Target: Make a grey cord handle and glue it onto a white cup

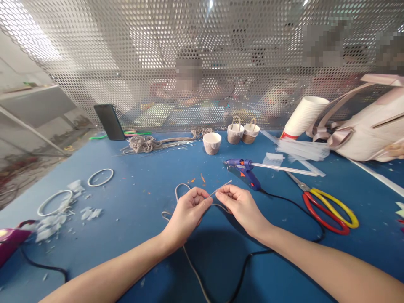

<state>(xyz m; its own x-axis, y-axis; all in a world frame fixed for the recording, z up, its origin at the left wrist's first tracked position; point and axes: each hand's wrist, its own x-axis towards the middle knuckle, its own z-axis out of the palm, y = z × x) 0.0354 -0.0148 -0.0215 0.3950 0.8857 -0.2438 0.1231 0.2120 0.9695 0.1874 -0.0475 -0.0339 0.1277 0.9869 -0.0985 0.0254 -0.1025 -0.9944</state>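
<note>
Both hands pinch a thin grey-brown cord (220,187) above the middle of the blue table. My left hand (192,209) is closed on it, thumb against fingers. My right hand (239,205) grips the same cord close by, and a short end sticks out past its fingertips. Loops of the cord lie left of my left hand, and a length hangs down toward the table's front. Beyond my hands stands a small white cup (212,143) with its lower part wrapped. A blue glue gun (244,168) with a long clear stick lies just past my right hand.
Scissors (328,208) with red and yellow handles lie at right. Two small handled baskets (235,134), stacked paper cups (304,115), a bag (372,122), tangled cord (143,143) and a phone (109,122) line the back. White rings (100,170) and scraps lie left. Black cables cross the front.
</note>
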